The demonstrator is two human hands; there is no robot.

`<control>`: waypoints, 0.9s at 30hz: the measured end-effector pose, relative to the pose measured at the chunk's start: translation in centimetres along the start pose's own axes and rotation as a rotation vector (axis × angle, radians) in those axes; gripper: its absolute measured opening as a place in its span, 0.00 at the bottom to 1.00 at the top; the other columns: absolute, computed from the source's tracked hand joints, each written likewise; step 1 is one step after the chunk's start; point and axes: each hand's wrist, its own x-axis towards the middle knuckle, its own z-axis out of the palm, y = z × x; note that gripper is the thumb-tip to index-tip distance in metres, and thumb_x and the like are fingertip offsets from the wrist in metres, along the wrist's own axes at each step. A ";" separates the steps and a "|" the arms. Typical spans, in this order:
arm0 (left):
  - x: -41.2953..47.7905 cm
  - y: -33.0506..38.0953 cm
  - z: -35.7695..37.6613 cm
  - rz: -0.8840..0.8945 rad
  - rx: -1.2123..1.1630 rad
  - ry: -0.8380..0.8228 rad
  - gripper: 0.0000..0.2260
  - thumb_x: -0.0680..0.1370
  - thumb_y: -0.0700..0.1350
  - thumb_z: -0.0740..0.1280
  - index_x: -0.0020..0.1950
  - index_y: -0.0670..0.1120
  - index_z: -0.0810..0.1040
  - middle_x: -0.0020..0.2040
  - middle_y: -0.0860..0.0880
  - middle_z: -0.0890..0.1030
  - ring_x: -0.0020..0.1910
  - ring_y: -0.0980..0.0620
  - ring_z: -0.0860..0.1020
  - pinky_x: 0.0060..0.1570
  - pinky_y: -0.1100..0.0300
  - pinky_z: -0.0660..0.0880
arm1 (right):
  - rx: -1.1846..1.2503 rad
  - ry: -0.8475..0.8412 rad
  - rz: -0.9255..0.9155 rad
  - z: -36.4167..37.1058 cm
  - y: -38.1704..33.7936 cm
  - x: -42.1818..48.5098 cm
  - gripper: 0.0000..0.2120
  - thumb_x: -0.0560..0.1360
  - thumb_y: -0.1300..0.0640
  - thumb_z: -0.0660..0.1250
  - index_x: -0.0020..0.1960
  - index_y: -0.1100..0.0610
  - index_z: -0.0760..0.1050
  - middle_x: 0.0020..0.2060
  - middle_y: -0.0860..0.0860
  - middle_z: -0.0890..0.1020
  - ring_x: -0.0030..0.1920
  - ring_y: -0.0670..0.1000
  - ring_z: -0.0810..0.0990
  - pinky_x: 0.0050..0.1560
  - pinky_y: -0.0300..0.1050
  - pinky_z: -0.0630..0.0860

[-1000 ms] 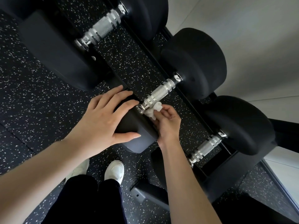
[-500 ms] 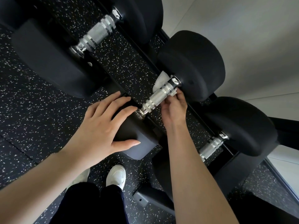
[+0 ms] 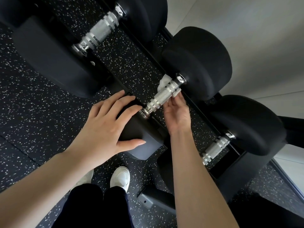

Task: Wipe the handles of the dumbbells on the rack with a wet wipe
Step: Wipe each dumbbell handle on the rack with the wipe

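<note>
One larger dumbbell [image 3: 102, 32] sits close; right hand [image 3: 178, 115] pinches wet wipe [image 3: 164, 80] under handle [image 3: 164, 94].

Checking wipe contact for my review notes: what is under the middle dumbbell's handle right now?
The wet wipe passes under the handle near its far end, showing white on both sides. The right hand holds its near edge. The handle covers the wipe's middle stretch.

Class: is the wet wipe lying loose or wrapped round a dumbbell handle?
Wrapped: wet wipe shows either side of the middle handle, held by the right hand.
</note>
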 end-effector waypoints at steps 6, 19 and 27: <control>0.0 0.0 0.0 -0.003 0.008 -0.004 0.31 0.72 0.67 0.58 0.68 0.49 0.70 0.71 0.48 0.69 0.74 0.46 0.62 0.66 0.48 0.60 | -0.050 -0.010 -0.001 -0.6 0.2 -0.4 0.08 0.77 0.69 0.59 0.53 0.63 0.74 0.49 0.57 0.80 0.50 0.52 0.79 0.51 0.43 0.80; 0.0 0.0 0.0 0.004 0.011 -0.004 0.31 0.73 0.67 0.57 0.68 0.49 0.70 0.70 0.47 0.70 0.74 0.45 0.62 0.65 0.47 0.60 | -0.252 -0.025 -0.066 -1.7 1.5 -2.0 0.13 0.73 0.77 0.58 0.49 0.62 0.74 0.41 0.56 0.82 0.42 0.50 0.82 0.48 0.41 0.80; 0.0 -0.1 0.1 0.001 0.011 -0.003 0.31 0.73 0.68 0.57 0.68 0.49 0.70 0.70 0.48 0.69 0.74 0.46 0.61 0.66 0.47 0.60 | -0.104 0.033 -0.172 0.4 -1.0 0.5 0.15 0.75 0.77 0.55 0.49 0.60 0.74 0.45 0.55 0.80 0.45 0.48 0.80 0.55 0.43 0.77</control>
